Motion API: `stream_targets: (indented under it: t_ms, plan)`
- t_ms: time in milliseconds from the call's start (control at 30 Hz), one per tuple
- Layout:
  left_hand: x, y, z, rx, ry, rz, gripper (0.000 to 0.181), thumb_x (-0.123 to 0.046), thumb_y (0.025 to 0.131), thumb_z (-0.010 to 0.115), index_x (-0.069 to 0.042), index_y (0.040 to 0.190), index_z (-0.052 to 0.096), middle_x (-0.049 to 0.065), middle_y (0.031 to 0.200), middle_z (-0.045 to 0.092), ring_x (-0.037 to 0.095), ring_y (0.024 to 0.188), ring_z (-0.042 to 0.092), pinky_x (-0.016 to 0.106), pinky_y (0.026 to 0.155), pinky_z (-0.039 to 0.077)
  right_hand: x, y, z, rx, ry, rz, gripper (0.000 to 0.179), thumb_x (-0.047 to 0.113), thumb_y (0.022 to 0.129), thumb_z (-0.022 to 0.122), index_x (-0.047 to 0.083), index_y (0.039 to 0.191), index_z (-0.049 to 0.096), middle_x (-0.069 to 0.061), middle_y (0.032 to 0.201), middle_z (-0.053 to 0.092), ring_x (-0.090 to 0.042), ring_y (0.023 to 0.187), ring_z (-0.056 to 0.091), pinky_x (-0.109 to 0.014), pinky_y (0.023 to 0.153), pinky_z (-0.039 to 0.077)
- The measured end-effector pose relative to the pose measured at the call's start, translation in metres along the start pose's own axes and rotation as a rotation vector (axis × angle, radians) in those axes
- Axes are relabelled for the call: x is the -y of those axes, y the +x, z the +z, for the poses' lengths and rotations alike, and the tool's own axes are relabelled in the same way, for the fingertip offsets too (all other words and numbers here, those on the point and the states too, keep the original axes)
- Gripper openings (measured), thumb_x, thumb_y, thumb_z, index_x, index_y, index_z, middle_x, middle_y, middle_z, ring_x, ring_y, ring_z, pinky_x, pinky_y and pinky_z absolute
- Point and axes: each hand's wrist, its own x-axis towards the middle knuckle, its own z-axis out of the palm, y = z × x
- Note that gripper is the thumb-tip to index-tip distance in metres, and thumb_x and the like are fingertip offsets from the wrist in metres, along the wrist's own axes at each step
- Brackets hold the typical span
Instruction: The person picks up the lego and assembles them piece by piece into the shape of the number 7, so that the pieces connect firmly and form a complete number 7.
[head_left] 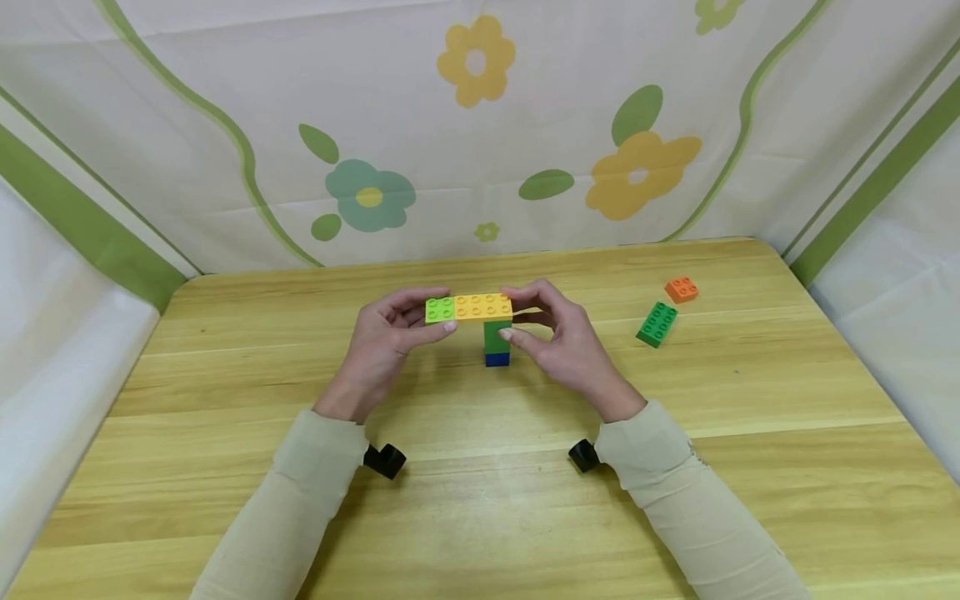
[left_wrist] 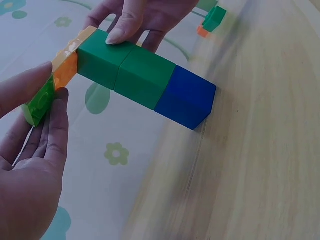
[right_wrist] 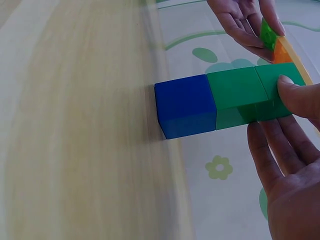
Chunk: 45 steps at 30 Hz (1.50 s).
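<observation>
A yellow-orange brick with a studded top lies across a column of two green bricks and a blue brick at the foot. A lime green brick sits at the yellow brick's left end, its studs level with the yellow ones in the head view. My left hand pinches the lime brick there, thumb in front and fingers behind. My right hand grips the upper green brick, the thumb pressed on its near face and fingers on the far side.
To the right on the wooden table lie a loose green brick and a small orange brick. A white flowered cloth hangs behind the table's back edge. Black camera mounts stick out at both wrists.
</observation>
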Motion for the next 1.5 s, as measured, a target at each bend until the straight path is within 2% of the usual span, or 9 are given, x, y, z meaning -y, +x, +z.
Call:
stream_targets:
  t_ms: [100, 200, 400, 633, 933, 1200, 1500]
  plan:
    - [-0.0019, -0.0004, 0.0, -0.004, -0.008, -0.017, 0.049, 0.007, 0.09, 0.081, -0.001, 0.137, 0.07, 0.007, 0.137, 0.069, 0.018, 0.119, 0.071, 0.027, 0.1, 0.061, -0.0004, 0.0001, 0.0002, 0.002, -0.001, 0.003, 0.037, -0.006, 0.095, 0.077, 0.005, 0.128, 0.064, -0.01, 0.138, 0.068, -0.027, 0.125, 0.067, -0.045, 0.11, 0.058]
    - [-0.0034, -0.0006, 0.0002, -0.001, -0.017, -0.02, 0.045, 0.007, 0.09, 0.081, -0.003, 0.134, 0.072, 0.005, 0.134, 0.07, 0.018, 0.117, 0.071, 0.027, 0.099, 0.062, -0.0006, 0.0001, 0.0003, 0.001, -0.002, 0.003, 0.038, -0.005, 0.095, 0.077, 0.006, 0.129, 0.064, -0.01, 0.137, 0.068, -0.026, 0.124, 0.067, -0.045, 0.11, 0.058]
    - [-0.0035, -0.0001, 0.0004, 0.002, -0.008, -0.008, 0.044, 0.006, 0.091, 0.081, -0.004, 0.133, 0.073, 0.005, 0.134, 0.071, 0.018, 0.116, 0.072, 0.027, 0.098, 0.062, -0.0008, 0.0002, 0.0002, -0.002, -0.003, 0.001, 0.038, -0.005, 0.095, 0.077, 0.006, 0.129, 0.064, -0.01, 0.136, 0.069, -0.027, 0.125, 0.067, -0.045, 0.11, 0.058]
    - [-0.0023, -0.0001, 0.0011, -0.001, 0.044, 0.015, 0.046, 0.004, 0.089, 0.083, -0.006, 0.133, 0.073, 0.005, 0.135, 0.072, 0.018, 0.116, 0.072, 0.025, 0.099, 0.061, -0.0009, -0.001, 0.0001, 0.002, -0.004, -0.007, 0.038, -0.006, 0.094, 0.078, 0.005, 0.127, 0.064, -0.01, 0.14, 0.068, -0.027, 0.127, 0.066, -0.044, 0.109, 0.059]
    - [-0.0054, -0.0004, 0.003, 0.005, 0.074, -0.015, 0.048, 0.002, 0.089, 0.084, -0.006, 0.135, 0.073, 0.008, 0.136, 0.073, 0.017, 0.114, 0.074, 0.026, 0.095, 0.063, -0.002, -0.0013, 0.0, 0.007, -0.013, -0.009, 0.038, -0.005, 0.095, 0.078, 0.006, 0.128, 0.063, -0.009, 0.139, 0.068, -0.025, 0.126, 0.067, -0.043, 0.11, 0.058]
    - [-0.0071, 0.0012, 0.004, 0.013, 0.053, -0.06, 0.046, 0.002, 0.09, 0.084, -0.007, 0.135, 0.074, 0.009, 0.14, 0.071, 0.017, 0.117, 0.073, 0.026, 0.096, 0.063, -0.0024, -0.001, 0.0002, 0.004, -0.02, -0.009, 0.038, -0.004, 0.095, 0.078, 0.006, 0.129, 0.063, -0.01, 0.136, 0.068, -0.025, 0.124, 0.067, -0.043, 0.11, 0.058]
    - [-0.0059, -0.0001, 0.0037, 0.015, 0.031, -0.076, 0.046, 0.001, 0.092, 0.083, -0.007, 0.136, 0.073, 0.007, 0.139, 0.067, 0.017, 0.116, 0.071, 0.025, 0.096, 0.062, -0.0005, -0.0004, 0.0004, 0.01, -0.006, 0.005, 0.039, -0.005, 0.095, 0.077, 0.007, 0.13, 0.063, -0.01, 0.136, 0.068, -0.027, 0.125, 0.066, -0.046, 0.111, 0.058]
